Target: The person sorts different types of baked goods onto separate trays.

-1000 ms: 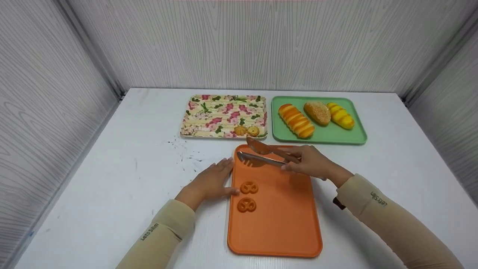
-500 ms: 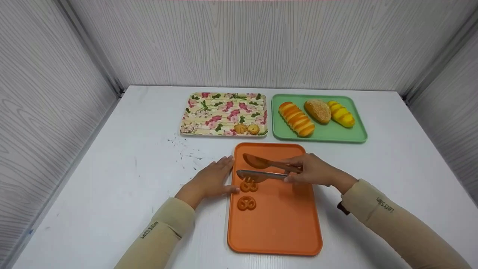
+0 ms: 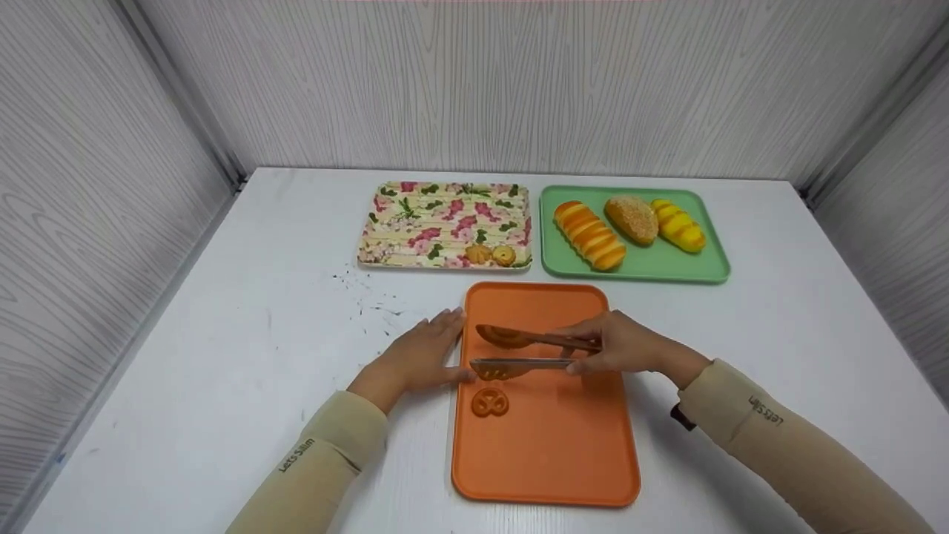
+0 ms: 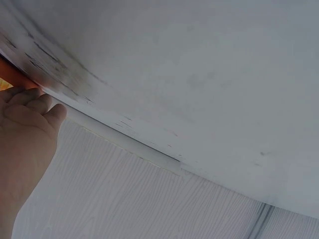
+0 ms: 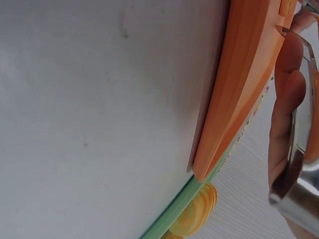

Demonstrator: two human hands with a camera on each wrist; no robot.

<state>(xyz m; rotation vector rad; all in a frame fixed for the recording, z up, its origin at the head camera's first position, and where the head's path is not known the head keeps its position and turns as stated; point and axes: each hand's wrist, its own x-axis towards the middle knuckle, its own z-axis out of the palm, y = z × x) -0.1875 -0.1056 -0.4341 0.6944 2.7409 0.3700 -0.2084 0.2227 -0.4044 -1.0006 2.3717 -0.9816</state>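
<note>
Right hand (image 3: 623, 344) pinches tongs (image 3: 528, 363), arms parted, at 10 o'clock on orange tray (image 3: 549, 460); left hand (image 3: 419, 359), straight-fingered, touches its rim. Pretzel (image 3: 490, 395) lies at 9. Likely step: positioning for pickup; spot beneath tips hidden. Next: squeeze.

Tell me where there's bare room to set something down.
Bare room: the near end of the orange tray, below the pretzel; the table left of the left hand; most of the flowered tray, behind its two cookies. Crowded: around the tongs and right hand; the green tray, holding three breads.
</note>
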